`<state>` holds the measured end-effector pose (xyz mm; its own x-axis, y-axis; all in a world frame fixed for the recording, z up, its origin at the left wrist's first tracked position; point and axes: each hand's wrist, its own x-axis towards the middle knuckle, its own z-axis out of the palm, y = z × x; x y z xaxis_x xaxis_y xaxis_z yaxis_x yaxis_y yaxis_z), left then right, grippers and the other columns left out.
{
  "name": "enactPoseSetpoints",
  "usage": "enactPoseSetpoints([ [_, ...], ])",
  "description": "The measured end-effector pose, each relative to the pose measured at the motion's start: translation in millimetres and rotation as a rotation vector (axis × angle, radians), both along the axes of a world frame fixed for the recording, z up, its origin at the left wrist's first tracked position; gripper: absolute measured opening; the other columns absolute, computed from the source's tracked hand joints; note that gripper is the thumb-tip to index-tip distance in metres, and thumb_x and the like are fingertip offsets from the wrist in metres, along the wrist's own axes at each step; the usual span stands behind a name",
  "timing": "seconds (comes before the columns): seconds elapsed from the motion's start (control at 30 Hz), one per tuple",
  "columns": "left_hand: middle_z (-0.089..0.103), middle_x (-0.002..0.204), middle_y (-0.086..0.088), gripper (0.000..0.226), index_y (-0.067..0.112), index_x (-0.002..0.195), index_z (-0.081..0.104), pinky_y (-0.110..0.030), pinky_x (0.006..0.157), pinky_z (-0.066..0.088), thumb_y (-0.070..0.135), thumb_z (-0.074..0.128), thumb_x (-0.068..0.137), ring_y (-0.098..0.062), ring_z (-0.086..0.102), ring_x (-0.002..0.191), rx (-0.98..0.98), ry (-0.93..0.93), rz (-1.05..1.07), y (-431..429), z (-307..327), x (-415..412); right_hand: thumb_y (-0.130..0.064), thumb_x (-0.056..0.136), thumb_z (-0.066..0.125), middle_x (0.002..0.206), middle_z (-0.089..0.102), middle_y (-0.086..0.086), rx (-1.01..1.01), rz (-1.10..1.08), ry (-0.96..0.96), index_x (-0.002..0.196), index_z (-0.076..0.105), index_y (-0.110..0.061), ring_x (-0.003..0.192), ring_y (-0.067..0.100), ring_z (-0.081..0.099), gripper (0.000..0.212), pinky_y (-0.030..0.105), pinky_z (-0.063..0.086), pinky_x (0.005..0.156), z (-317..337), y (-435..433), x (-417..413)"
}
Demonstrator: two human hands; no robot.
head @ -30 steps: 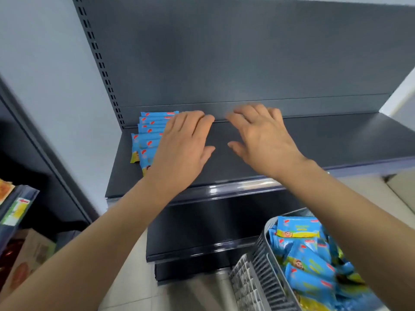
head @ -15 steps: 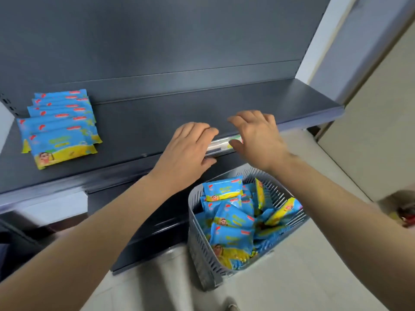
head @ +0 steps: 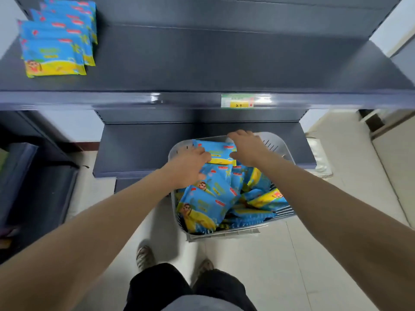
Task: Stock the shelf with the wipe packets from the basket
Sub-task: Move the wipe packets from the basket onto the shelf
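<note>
A grey plastic basket stands on the floor in front of the shelving, full of several blue-and-yellow wipe packets. Both my hands are down in it at the far end. My left hand and my right hand each grip one end of the topmost wipe packet. On the dark grey shelf above, a row of overlapping wipe packets lies at the far left.
A price label is fixed to the shelf's front rail. A lower dark shelf juts out behind the basket. Another dark rack stands at the left. My feet are on the pale tiled floor below the basket.
Both hands dropped from the shelf's front edge down into the basket and took hold of the top packet. My view tilted downward, so the shelf row now sits at the upper left.
</note>
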<state>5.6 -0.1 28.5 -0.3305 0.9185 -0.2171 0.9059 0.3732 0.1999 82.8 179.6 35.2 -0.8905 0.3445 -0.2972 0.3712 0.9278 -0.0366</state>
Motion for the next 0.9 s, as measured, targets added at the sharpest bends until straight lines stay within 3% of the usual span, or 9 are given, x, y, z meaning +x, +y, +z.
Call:
enactPoseSetpoints([
  [0.17, 0.049, 0.12, -0.008, 0.042, 0.011, 0.118, 0.049, -0.037, 0.09, 0.04, 0.026, 0.063, 0.082, -0.025, 0.047, 0.109, -0.148, -0.102, 0.001, -7, -34, 10, -0.023, 0.087, 0.06, 0.14, 0.044, 0.013, -0.156, -0.028, 0.01, 0.139, 0.036, -0.01, 0.123, 0.034, 0.045, 0.059, 0.043, 0.041, 0.099, -33, 4, -1],
  [0.33, 0.05, 0.122, -0.009, 0.053, 0.011, 0.121, 0.047, -0.037, 0.093, 0.041, 0.03, 0.07, 0.077, -0.026, 0.047, 0.111, -0.275, -0.099, -0.007, -8, -60, 17, -0.033, 0.089, 0.058, 0.109, 0.063, 0.015, -0.204, -0.096, 0.099, 0.111, 0.055, -0.013, 0.102, 0.035, 0.057, 0.03, 0.04, 0.049, 0.08, -38, 2, 1],
  [0.43, 0.046, 0.127, -0.01, 0.059, 0.01, 0.123, 0.046, -0.037, 0.094, 0.04, 0.031, 0.073, 0.075, -0.027, 0.046, 0.113, -0.29, -0.115, 0.0, -7, -65, 18, -0.033, 0.09, 0.056, 0.098, 0.064, 0.014, -0.186, -0.059, 0.141, 0.096, 0.056, -0.013, 0.094, 0.036, 0.059, 0.021, 0.037, 0.046, 0.071, -25, -1, 1],
  [0.57, 0.051, 0.118, -0.013, 0.045, 0.009, 0.11, 0.06, -0.036, 0.085, 0.045, 0.031, 0.074, 0.073, -0.026, 0.05, 0.102, -0.356, -0.14, -0.076, -5, -53, 13, -0.031, 0.085, 0.056, 0.083, 0.057, 0.005, -0.221, -0.049, 0.24, 0.086, 0.053, -0.019, 0.082, 0.032, 0.057, 0.012, 0.034, 0.044, 0.066, 9, -8, -7],
  [0.67, 0.057, 0.106, -0.013, 0.041, 0.003, 0.102, 0.062, -0.037, 0.08, 0.044, 0.029, 0.073, 0.073, -0.028, 0.053, 0.096, -0.292, -0.226, -0.061, -6, -29, 2, -0.027, 0.08, 0.057, 0.075, 0.053, 0.001, -0.206, -0.051, 0.368, 0.079, 0.05, -0.023, 0.073, 0.029, 0.052, 0.008, 0.03, 0.038, 0.06, 37, -19, -17],
  [0.77, 0.057, 0.102, -0.006, 0.04, 0.008, 0.101, 0.061, -0.034, 0.077, 0.043, 0.031, 0.074, 0.071, -0.023, 0.053, 0.091, -0.108, -0.279, 0.042, -12, 11, -22, -0.023, 0.078, 0.058, 0.071, 0.054, 0.003, -0.257, -0.067, 0.511, 0.077, 0.052, -0.021, 0.067, 0.026, 0.049, 0.006, 0.028, 0.035, 0.057, 66, -29, -33],
  [0.9, 0.054, 0.085, 0.006, 0.026, 0.018, 0.09, 0.065, -0.027, 0.066, 0.037, 0.028, 0.076, 0.07, -0.013, 0.05, 0.08, 0.129, -0.254, 0.102, -31, 68, -68, -0.024, 0.077, 0.062, 0.077, 0.059, 0.003, -0.304, -0.139, 0.639, 0.085, 0.063, -0.018, 0.071, 0.023, 0.053, 0.01, 0.029, 0.043, 0.06, 101, -38, -67],
])
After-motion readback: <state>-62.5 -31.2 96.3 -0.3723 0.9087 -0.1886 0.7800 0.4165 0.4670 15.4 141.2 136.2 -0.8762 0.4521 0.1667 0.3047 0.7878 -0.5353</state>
